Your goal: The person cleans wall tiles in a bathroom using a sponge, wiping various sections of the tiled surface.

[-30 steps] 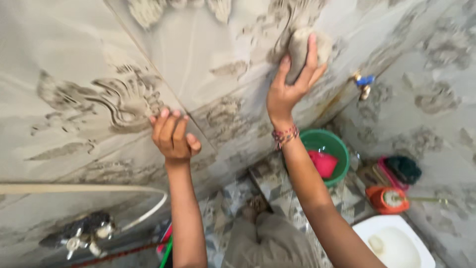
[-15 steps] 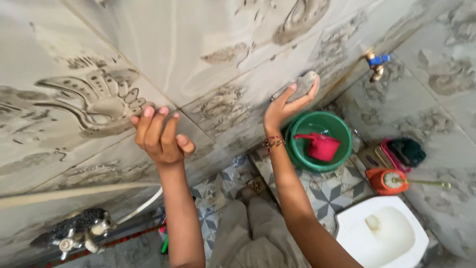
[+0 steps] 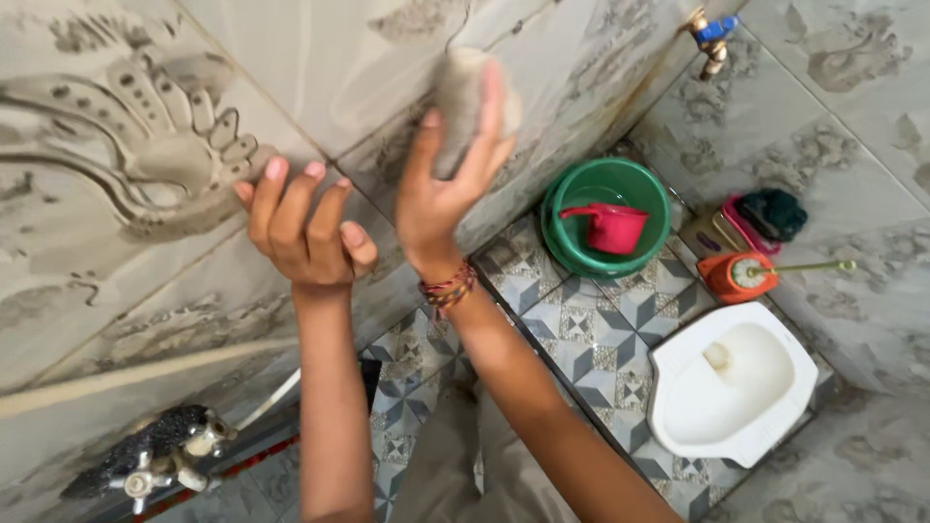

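Right hand (image 3: 448, 189) gripped a blurred grey pad (image 3: 463, 102) against the wall (image 3: 320, 68), fingers half hiding it; left hand (image 3: 302, 228) loosely spread, palm hidden.

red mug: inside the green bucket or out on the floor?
Inside. The red mug sits within the rim of the green bucket, handle pointing left, by the wall tiles. Water level: cannot tell.

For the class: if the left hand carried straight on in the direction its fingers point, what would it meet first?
The left hand points up at the patterned wall tile; its fingertips already look at or nearly on it, though depth is unclear. Nothing else lies between.
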